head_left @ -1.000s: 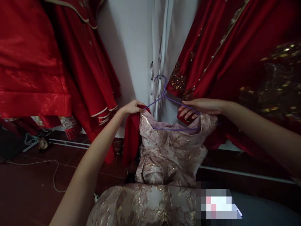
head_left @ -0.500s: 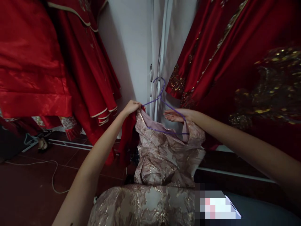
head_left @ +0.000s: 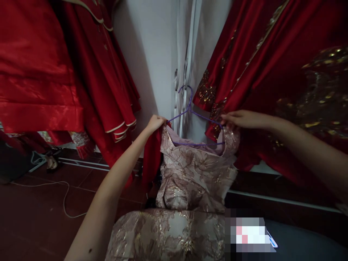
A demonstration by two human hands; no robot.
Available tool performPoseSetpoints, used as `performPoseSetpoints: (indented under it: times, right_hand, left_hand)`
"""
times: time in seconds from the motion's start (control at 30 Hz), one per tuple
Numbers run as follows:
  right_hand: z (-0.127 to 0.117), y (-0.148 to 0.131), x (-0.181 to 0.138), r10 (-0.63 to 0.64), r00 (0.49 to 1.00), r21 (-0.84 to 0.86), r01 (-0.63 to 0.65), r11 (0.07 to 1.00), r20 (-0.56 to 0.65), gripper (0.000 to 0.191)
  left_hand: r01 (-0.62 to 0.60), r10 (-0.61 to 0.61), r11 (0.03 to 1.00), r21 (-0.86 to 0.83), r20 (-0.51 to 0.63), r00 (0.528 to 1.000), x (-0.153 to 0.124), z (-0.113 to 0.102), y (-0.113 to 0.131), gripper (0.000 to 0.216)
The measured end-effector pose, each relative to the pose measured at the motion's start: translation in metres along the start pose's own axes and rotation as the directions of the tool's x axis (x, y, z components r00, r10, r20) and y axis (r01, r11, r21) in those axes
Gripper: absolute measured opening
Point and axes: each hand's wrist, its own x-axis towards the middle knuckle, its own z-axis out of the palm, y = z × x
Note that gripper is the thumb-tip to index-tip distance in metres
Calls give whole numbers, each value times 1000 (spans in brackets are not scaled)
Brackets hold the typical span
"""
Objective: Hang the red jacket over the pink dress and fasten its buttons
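Observation:
A pink brocade dress [head_left: 195, 170] with gold metallic pattern hangs on a purple hanger [head_left: 189, 105], its lower part spread toward me. My left hand [head_left: 157, 123] is closed on the dress's left shoulder, where the hanger's left end meets the cloth. At the opposite shoulder my right hand [head_left: 236, 119] has its fingers pinched together at the strap and the hanger's right end. Both straps sit over the hanger's ends, and its lower bar crosses inside the neckline. The hanger's hook points up, in front of a white metal upright [head_left: 187, 61]; whether it touches is unclear.
Red garments [head_left: 108, 87] hang at the left, and a red gown with gold sequins [head_left: 252, 72] at the right. A pale cable [head_left: 65, 195] and shoes [head_left: 51, 163] lie on the dark tiled floor. A lit phone, partly blurred out, is at the lower right.
My right hand has come out of the neckline and moved right and up to the shoulder strap. The right strap now sits higher on the hanger's end. My left hand has kept its hold.

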Motion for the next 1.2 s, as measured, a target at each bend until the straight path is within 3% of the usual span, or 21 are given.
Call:
performPoseSetpoints:
  times: [0.13,0.23,0.4,0.47,0.57,0.67,0.77,0.87,0.97,1.0,1.07,1.13,1.2]
  right_hand:
    - [10,20,8,37,989,-218,-68,974,-145,39]
    - [20,28,18,65,982,-150,-93,984,-177,41]
    - [51,27,22,186,972,154,-208,966,144,41]
    - [63,18,22,199,937,197,-261,945,286,41]
    - [77,-1,27,145,840,195,-283,939,522,39]
    - [91,-18,35,105,777,140,-241,960,621,40]
    - [103,-29,42,15,815,194,-156,969,579,37]
    - [113,-36,46,-186,873,332,29,943,452,29]
    - [118,-41,47,-278,822,399,68,915,497,36]
    - [118,-42,47,-283,807,413,53,909,518,41]
    - [118,-43,46,-296,824,450,56,891,483,45]
    - [115,-44,46,-326,868,488,114,866,375,40]
    - [113,-45,44,-358,875,515,152,844,327,30]
  left_hand:
    - [28,-28,1000,4,-18,999,-1,0,2,27]
    - [14,-14,1000,-5,12,1000,0,-1,-1,28]
    - [79,-74,994,79,-67,995,0,-7,-5,33]
    - [84,-76,990,116,-73,994,0,-10,-3,33]
    - [90,-87,989,115,-32,996,-2,-14,4,32]
    - [115,-116,993,9,63,991,-4,-21,11,34]
    - [152,-139,978,-144,98,985,-2,-26,14,32]
    - [157,-185,963,-218,-113,976,5,-21,16,30]
    - [57,-88,988,-145,-215,973,12,-7,23,30]
    - [14,-34,995,-103,-195,980,12,-2,27,30]
    - [-55,49,997,-58,-109,993,11,5,35,29]
    - [-78,77,994,-72,-11,997,8,7,41,28]
    - [-75,81,992,-102,59,995,4,5,45,29]
